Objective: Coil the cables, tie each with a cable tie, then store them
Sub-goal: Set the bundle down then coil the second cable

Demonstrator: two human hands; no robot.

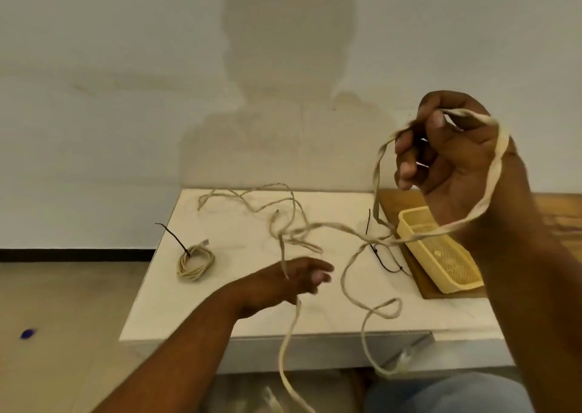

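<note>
Your right hand (453, 154) is raised above the bench (239, 302), fingers (406, 167) curled in around the first turns of a pale cable (330, 227), which loops round the back of the hand and wrist. Your left hand (293, 280) sits low over the bench with fingers loosely closed on a slack run of the same cable, it seems, though blur there makes the grip hard to judge.

The main risk is the tangle. The loose cable crosses itself several times across the middle of the bench and forms a small closed loop (385, 308) near the front edge. Pull more length toward your right hand without clearing those crossings and they may cinch into a knot.

The second risk is the black cable tie (382, 255) lying just beside the yellow basket (441, 249). The cable runs over it and over the basket's near corner, so a quick pull could drag the tie off the bench or shift the basket.

One end of the cable hangs over the front edge toward your lap, its plug (404, 357) dangling; it could catch under the edge as you draw it up.

The finished coil (195, 263), already tied, lies well apart at the left and looks safe, provided the far strands don't sweep into it.
</note>
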